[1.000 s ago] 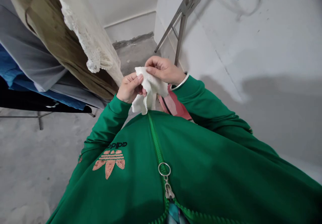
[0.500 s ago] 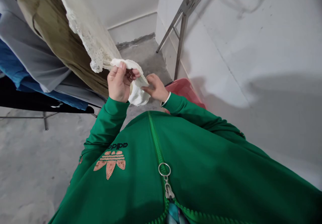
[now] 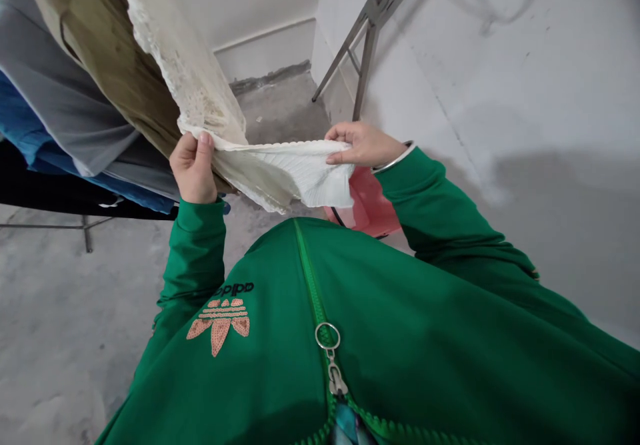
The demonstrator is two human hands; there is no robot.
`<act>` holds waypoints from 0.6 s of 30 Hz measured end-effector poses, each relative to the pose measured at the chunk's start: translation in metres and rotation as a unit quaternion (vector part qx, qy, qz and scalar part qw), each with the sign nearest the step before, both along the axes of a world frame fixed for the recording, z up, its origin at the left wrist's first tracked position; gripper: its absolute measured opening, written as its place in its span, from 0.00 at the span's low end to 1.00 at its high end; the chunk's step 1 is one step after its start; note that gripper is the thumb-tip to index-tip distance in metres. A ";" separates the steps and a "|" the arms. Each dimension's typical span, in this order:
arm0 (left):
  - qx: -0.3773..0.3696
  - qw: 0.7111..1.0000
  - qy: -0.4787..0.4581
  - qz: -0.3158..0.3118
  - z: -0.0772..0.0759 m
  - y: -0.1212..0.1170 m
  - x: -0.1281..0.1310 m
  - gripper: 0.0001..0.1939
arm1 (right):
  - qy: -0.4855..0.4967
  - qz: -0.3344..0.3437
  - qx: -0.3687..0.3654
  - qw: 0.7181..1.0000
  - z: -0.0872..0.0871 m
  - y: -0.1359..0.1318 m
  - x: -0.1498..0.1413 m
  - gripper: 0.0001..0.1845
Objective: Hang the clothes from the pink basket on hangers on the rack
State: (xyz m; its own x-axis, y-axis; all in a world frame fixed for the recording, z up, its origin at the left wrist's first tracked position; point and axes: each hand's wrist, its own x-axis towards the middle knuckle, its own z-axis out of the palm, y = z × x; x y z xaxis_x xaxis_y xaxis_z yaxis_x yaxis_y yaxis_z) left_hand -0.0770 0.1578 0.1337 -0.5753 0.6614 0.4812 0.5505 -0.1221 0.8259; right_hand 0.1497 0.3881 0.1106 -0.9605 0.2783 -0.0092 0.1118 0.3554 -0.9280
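Observation:
A small white garment [image 3: 320, 175] with a ribbed, gathered edge is stretched level between my two hands. My left hand [image 3: 194, 168] is closed on its left end, the thumb on top. My right hand [image 3: 364, 145] pinches the upper right corner between thumb and fingers. The lower part of the cloth hangs loose, and its exact kind is not clear. Just behind my left hand a cream lace cloth [image 3: 195, 78] hangs down, its lower edge close to or touching the white garment.
Olive trousers [image 3: 100, 51], a grey garment [image 3: 55, 78] and a blue one [image 3: 25, 125] hang at the left. A red plastic basket [image 3: 373, 205] is below my right hand. A metal rack leg [image 3: 367, 58] stands near the white wall [image 3: 480, 85] at the right.
My hands have moved apart, left hand to the left and right hand to the right. The bunched white garment is now spread out between them.

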 end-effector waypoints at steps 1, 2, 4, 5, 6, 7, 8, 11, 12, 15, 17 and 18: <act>0.013 1.000 -0.015 0.018 -0.002 0.000 0.000 0.20 | -0.021 -0.008 0.013 1.000 0.000 0.003 0.003 0.20; 0.034 0.998 -0.035 0.038 -0.004 0.000 -0.001 0.20 | -0.033 -0.022 0.027 0.999 0.000 0.005 0.005 0.19; 0.046 0.994 -0.097 0.022 -0.007 -0.001 -0.003 0.21 | -0.036 -0.060 0.052 0.996 0.000 0.007 0.010 0.16; 0.031 0.991 -0.131 -0.013 -0.009 -0.003 -0.004 0.20 | -0.030 -0.085 0.061 0.994 0.000 0.006 0.011 0.15; 0.010 0.985 -0.162 -0.052 -0.011 -0.005 -0.006 0.20 | -0.022 -0.107 0.070 0.992 0.001 0.004 0.013 0.14; -0.016 0.979 -0.183 -0.084 -0.013 -0.007 -0.008 0.21 | -0.012 -0.125 0.078 0.989 0.003 0.002 0.013 0.14; -0.045 0.974 -0.192 -0.108 -0.017 -0.010 -0.009 0.22 | -0.002 -0.135 0.085 0.987 0.005 -0.001 0.014 0.13; -0.138 0.967 -0.156 -0.145 -0.032 -0.011 -0.005 0.25 | 0.041 -0.127 0.100 0.986 0.012 -0.010 0.012 0.14; -0.165 0.965 -0.131 -0.157 -0.039 -0.009 -0.001 0.25 | 0.058 -0.120 0.102 0.986 0.015 -0.012 0.011 0.15; -0.230 0.952 -0.061 -0.194 -0.064 0.008 0.015 0.26 | 0.108 -0.099 0.105 0.984 0.024 -0.015 0.009 0.19; -0.258 0.942 -0.037 -0.211 -0.078 0.024 0.026 0.28 | 0.134 -0.070 0.097 0.984 0.030 -0.016 0.008 0.20; -0.267 0.938 -0.030 -0.220 -0.085 0.031 0.031 0.29 | 0.145 -0.049 0.090 0.984 0.034 -0.017 0.008 0.20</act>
